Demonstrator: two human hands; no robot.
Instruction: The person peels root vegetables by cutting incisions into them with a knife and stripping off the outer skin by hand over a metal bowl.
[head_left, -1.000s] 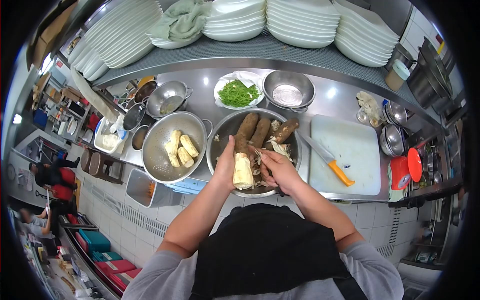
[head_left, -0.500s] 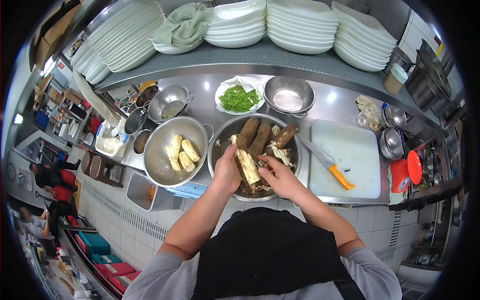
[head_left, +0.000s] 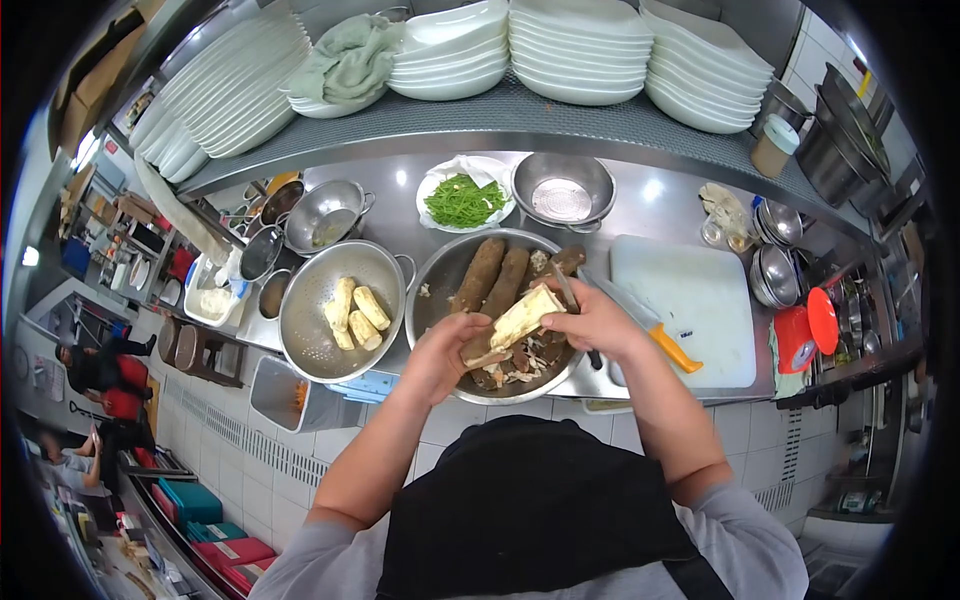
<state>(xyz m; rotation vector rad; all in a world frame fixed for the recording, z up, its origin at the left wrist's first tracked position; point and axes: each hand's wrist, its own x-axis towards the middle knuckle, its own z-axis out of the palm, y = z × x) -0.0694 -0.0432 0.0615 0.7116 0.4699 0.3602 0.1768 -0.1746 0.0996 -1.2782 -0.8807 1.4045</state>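
Note:
Over a large steel bowl (head_left: 425, 290), my left hand (head_left: 445, 355) is closed around the lower end of a partly peeled root vegetable (head_left: 525, 315). Its upper part shows pale yellow flesh, while brown skin remains near my left fingers. My right hand (head_left: 600, 320) grips a small knife (head_left: 568, 288), its blade pointing up and a dark handle end showing below the fingers. The right thumb touches the root's side. Unpeeled brown roots (head_left: 481, 272) and peelings (head_left: 520, 370) lie in the bowl. To the left, a colander (head_left: 300, 320) contains several peeled pieces (head_left: 366, 308).
An orange-handled knife (head_left: 675, 347) lies across the left edge of a white cutting board (head_left: 690, 290). Behind are a plate of green vegetables (head_left: 466, 202) and a steel bowl (head_left: 564, 190). A shelf (head_left: 450, 125) with stacked plates overhangs the counter. A red scale (head_left: 797, 345) stands right.
The root has tilted, its peeled end now pointing up to the right. My right hand has moved right and up, and the small knife now shows clearly in it. The view has shifted slightly.

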